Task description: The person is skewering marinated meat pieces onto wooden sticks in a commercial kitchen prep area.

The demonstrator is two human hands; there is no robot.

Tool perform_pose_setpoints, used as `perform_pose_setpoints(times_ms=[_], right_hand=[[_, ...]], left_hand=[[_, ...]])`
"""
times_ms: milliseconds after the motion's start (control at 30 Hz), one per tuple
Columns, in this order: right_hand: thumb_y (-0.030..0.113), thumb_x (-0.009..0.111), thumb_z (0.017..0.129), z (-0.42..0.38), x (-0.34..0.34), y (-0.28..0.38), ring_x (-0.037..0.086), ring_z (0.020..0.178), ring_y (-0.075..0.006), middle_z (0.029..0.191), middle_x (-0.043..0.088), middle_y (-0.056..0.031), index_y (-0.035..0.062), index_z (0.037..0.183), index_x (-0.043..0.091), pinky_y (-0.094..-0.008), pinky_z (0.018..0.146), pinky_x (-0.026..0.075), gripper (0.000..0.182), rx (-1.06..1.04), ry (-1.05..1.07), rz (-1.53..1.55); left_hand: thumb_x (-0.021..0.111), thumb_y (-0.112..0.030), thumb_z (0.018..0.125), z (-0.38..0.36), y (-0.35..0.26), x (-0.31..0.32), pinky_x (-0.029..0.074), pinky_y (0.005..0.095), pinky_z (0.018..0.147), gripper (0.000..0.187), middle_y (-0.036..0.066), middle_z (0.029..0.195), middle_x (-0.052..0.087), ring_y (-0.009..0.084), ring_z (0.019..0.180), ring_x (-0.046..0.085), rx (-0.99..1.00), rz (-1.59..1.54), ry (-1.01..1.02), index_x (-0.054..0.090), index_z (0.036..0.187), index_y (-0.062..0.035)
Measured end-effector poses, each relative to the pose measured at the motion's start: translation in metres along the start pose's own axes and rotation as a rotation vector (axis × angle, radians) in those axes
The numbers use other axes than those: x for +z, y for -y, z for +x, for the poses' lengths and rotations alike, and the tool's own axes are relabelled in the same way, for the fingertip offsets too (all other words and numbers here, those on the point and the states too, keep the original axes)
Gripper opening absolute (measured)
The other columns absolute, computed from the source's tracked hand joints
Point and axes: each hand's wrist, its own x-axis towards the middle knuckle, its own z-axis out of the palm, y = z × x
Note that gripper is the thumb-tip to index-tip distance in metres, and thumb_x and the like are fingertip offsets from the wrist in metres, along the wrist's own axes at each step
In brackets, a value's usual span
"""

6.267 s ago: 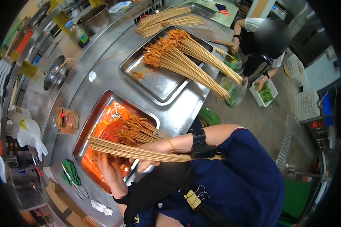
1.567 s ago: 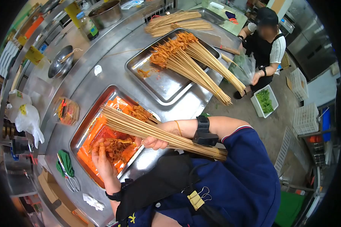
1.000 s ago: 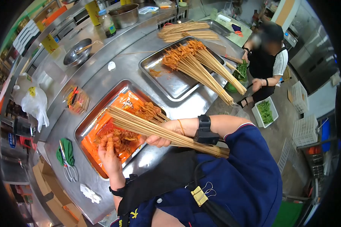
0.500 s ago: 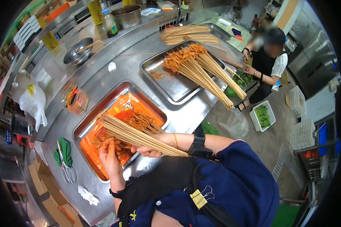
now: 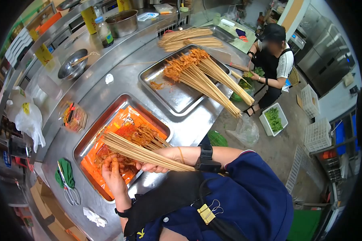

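Right hand (image 5: 155, 168) closed around a bundle of bare sticks (image 5: 140, 152), gripping it partway along. The bundle lies slantwise over the near tray (image 5: 124, 101), one set of ends fanned above the orange packet (image 5: 138, 118), the rest running back under the forearm. Carried this way, the forearm probably steadies the length and leaves those ends within the other hand's reach.

Left hand (image 5: 114, 176) low over the sauced food (image 5: 126, 166) in the same tray, fingers bent and bunched together. Whether a piece is pinched there cannot be told; the fingers themselves cover the spot.

Sauced skewers (image 5: 147, 136) rest beside the bundle, coated ends inside the tray, sticks pointing toward the right forearm. In the far tray (image 5: 169, 96), loaded skewers (image 5: 209, 82) lie coated ends in, sticks out past the rim — likely to hold drips over metal and keep the handles clean.

Arm pose: right elbow out wide, forearm crossing inward nearly level, wristband (image 5: 207, 156) uppermost. Left forearm rises from near the body, hand upright.

Nearby, scissors (image 5: 71, 196) lie on a green cloth (image 5: 67, 174). A co-worker (image 5: 271, 60) beyond the counter (image 5: 185, 128) handles leafy greens (image 5: 258, 72).
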Motion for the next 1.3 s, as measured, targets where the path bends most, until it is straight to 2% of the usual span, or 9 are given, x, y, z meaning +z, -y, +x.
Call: perform_pose_setpoints(times_ms=[200, 600, 700, 833, 967, 1067, 1167, 1267, 1300], right_hand=[[0.023, 0.063, 0.085, 0.005, 0.005, -0.002, 0.027, 0.040, 0.0010, 0.059, 0.036, 0.0074, 0.0141, 0.096, 0.050, -0.0135, 0.031, 0.021, 0.019, 0.014, -0.020, 0.038], [0.034, 0.058, 0.088, 0.020, 0.034, -0.006, 0.025, 0.038, 0.0015, 0.053, 0.032, 0.0088, 0.0160, 0.082, 0.046, -0.0135, 0.030, 0.019, 0.022, 0.021, -0.162, 0.021], [0.035, 0.058, 0.088, 0.026, 0.037, -0.009, 0.025, 0.038, 0.0015, 0.053, 0.032, 0.0082, 0.0156, 0.083, 0.046, -0.0134, 0.030, 0.019, 0.023, -0.018, -0.130, 0.052], [0.036, 0.057, 0.088, 0.027, 0.038, -0.011, 0.027, 0.038, 0.0016, 0.056, 0.035, 0.0065, 0.0117, 0.094, 0.047, -0.0127, 0.030, 0.021, 0.027, -0.064, -0.130, 0.056], [0.038, 0.056, 0.088, 0.022, 0.038, -0.014, 0.028, 0.038, 0.0013, 0.058, 0.037, 0.0052, 0.0102, 0.099, 0.048, -0.0128, 0.030, 0.022, 0.031, -0.073, -0.141, 0.028], [0.040, 0.055, 0.088, 0.018, 0.038, -0.012, 0.028, 0.038, 0.0007, 0.058, 0.038, 0.0043, 0.0101, 0.101, 0.048, -0.0137, 0.030, 0.021, 0.034, -0.073, -0.141, -0.030], [0.040, 0.053, 0.089, 0.016, 0.026, -0.010, 0.028, 0.040, 0.0005, 0.064, 0.040, 0.0031, 0.0116, 0.106, 0.049, -0.0137, 0.031, 0.021, 0.034, -0.080, -0.104, -0.066], [0.041, 0.052, 0.090, 0.016, 0.020, -0.007, 0.029, 0.042, 0.0008, 0.067, 0.040, 0.0022, 0.0129, 0.108, 0.049, -0.0129, 0.032, 0.022, 0.034, -0.060, -0.068, -0.074], [0.042, 0.052, 0.090, 0.014, 0.021, -0.004, 0.029, 0.043, 0.0008, 0.067, 0.040, 0.0022, 0.0129, 0.109, 0.048, -0.0128, 0.032, 0.022, 0.035, -0.054, -0.050, -0.074]], left_hand=[[0.054, -0.010, 0.089, -0.001, -0.005, -0.006, 0.038, 0.0171, 0.058, 0.016, 0.004, 0.085, 0.061, 0.0050, 0.065, 0.049, -0.006, -0.004, -0.006, 0.056, 0.103, -0.0020], [0.053, -0.010, 0.090, 0.003, -0.018, -0.032, 0.040, 0.0182, 0.064, 0.015, 0.005, 0.087, 0.060, 0.0066, 0.071, 0.051, -0.050, -0.018, 0.071, 0.056, 0.103, -0.0015], [0.052, -0.010, 0.091, 0.006, -0.024, -0.039, 0.041, 0.0197, 0.068, 0.015, 0.005, 0.087, 0.060, 0.0079, 0.075, 0.052, -0.056, 0.035, 0.109, 0.055, 0.102, -0.0009], [0.051, -0.010, 0.091, 0.007, -0.029, -0.043, 0.042, 0.0218, 0.073, 0.015, 0.006, 0.087, 0.060, 0.0095, 0.080, 0.053, -0.027, 0.085, 0.131, 0.054, 0.103, -0.0005], [0.051, -0.010, 0.091, 0.008, -0.027, -0.043, 0.041, 0.0219, 0.074, 0.015, 0.006, 0.087, 0.060, 0.0095, 0.080, 0.053, -0.021, 0.059, 0.148, 0.054, 0.103, -0.0006], [0.053, -0.012, 0.090, 0.007, -0.026, -0.035, 0.034, 0.0163, 0.055, 0.015, 0.002, 0.083, 0.059, 0.0034, 0.063, 0.047, 0.039, 0.027, 0.075, 0.056, 0.101, -0.0021], [0.054, -0.011, 0.090, 0.003, -0.028, -0.036, 0.038, 0.0183, 0.062, 0.015, 0.003, 0.083, 0.059, 0.0055, 0.069, 0.049, 0.109, 0.089, 0.031, 0.056, 0.100, -0.0016], [0.052, -0.008, 0.090, -0.002, -0.032, -0.033, 0.042, 0.0241, 0.077, 0.013, 0.006, 0.087, 0.059, 0.0105, 0.083, 0.053, 0.139, 0.090, -0.004, 0.055, 0.100, -0.0008], [0.052, -0.008, 0.089, -0.003, -0.032, -0.031, 0.042, 0.0239, 0.077, 0.013, 0.006, 0.087, 0.059, 0.0104, 0.082, 0.053, 0.145, 0.082, -0.024, 0.055, 0.100, -0.0007]])
